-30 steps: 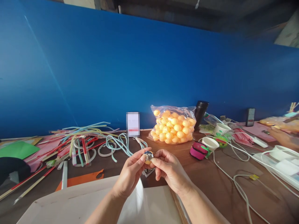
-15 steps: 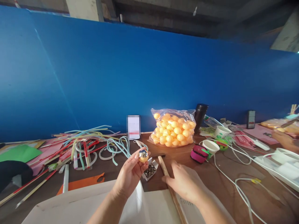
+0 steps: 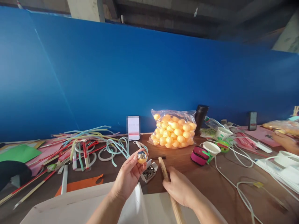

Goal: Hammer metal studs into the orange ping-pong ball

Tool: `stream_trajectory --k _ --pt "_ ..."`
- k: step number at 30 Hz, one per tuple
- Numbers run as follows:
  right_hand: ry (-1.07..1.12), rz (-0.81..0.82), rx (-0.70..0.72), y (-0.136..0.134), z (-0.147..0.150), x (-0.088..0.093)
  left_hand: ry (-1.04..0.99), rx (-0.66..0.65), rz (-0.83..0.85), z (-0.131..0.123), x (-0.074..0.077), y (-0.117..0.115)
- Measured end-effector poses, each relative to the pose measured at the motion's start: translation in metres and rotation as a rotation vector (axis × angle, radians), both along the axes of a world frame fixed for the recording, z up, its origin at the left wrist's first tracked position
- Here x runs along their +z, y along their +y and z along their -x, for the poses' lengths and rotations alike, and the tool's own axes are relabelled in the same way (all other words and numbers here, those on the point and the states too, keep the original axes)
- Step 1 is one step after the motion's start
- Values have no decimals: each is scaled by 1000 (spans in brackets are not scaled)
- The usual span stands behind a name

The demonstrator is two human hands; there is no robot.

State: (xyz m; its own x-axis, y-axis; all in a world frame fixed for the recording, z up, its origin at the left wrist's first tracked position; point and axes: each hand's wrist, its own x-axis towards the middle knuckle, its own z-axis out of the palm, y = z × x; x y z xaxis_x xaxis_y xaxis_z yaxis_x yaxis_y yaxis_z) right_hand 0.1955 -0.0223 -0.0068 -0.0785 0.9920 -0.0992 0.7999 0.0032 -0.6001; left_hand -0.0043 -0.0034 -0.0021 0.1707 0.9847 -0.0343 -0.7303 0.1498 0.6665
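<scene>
A shiny silver metal ball (image 3: 142, 156) is pinched in the raised fingers of my left hand (image 3: 128, 178). Just behind those fingers, a small white box (image 3: 151, 177) of little dark metal pieces lies on the table. My right hand (image 3: 183, 188) is closed around a wooden stick (image 3: 175, 209), thumb across it; its far end points away from me, and its near end runs out of the frame. White sheets (image 3: 93, 202) lie under my forearms.
Beyond the hands stand a clear bag of orange balls (image 3: 174, 132), a black bottle (image 3: 201, 119) and a propped phone (image 3: 133, 128). Sticks and soft tubes (image 3: 116, 146) clutter the left. Paper cups (image 3: 211, 147), white cables (image 3: 243, 196) and another person's hand (image 3: 286, 140) are on the right.
My right hand has come in to the wooden stick and closed on it, and the stick's near part has shifted slightly left. My left hand still holds the ball, slightly lower.
</scene>
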Motion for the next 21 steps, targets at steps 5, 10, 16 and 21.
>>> stream_trajectory --k 5,10,16,21 --pt "220 -16 36 6 2 3 0 6 3 0 -2 1" --pt "807 3 -13 11 2 7 -13 6 -8 2 -5 4" --pt "1497 271 228 -6 -3 29 -18 80 3 2 -6 9" --pt "1493 358 422 -20 5 32 -4 145 0 2 -8 11"
